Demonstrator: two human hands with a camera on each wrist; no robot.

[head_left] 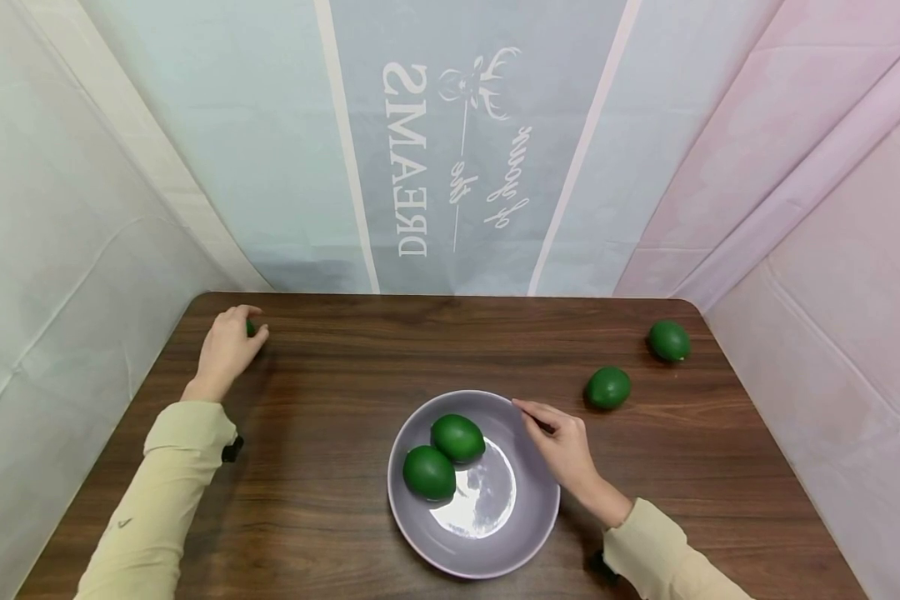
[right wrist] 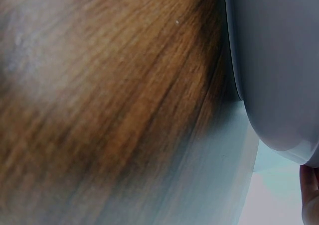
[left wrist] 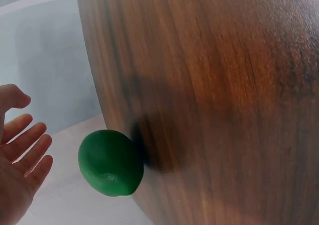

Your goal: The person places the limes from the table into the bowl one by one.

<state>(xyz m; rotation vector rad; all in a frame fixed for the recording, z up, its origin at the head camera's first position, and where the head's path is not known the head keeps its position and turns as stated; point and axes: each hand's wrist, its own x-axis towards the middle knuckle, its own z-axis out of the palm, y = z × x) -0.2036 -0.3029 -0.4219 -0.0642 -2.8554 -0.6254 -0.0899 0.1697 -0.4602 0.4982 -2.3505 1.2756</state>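
At the far left of the table, my left hand [head_left: 227, 343] is over a green lime [head_left: 251, 327], most of which it hides in the head view. The left wrist view shows that lime [left wrist: 110, 163] on the table, with a gap between it and the spread fingers [left wrist: 31, 140]. My right hand [head_left: 567, 446] pinches the right rim of a grey-purple bowl [head_left: 480, 562] between thumb and fingers. Inside the bowl, on its left side, lie two green limes, the upper one [head_left: 458, 438] touching the lower one [head_left: 429, 473]. From the right wrist, the bowl's outer wall [right wrist: 279, 60] appears close up.
Two more green limes rest at the right of the brown wooden table [head_left: 330, 358]: one nearer [head_left: 608, 388], one by the far right corner [head_left: 669, 341]. A pale printed cloth [head_left: 457, 267] hangs behind the table, with white cloth on both sides.
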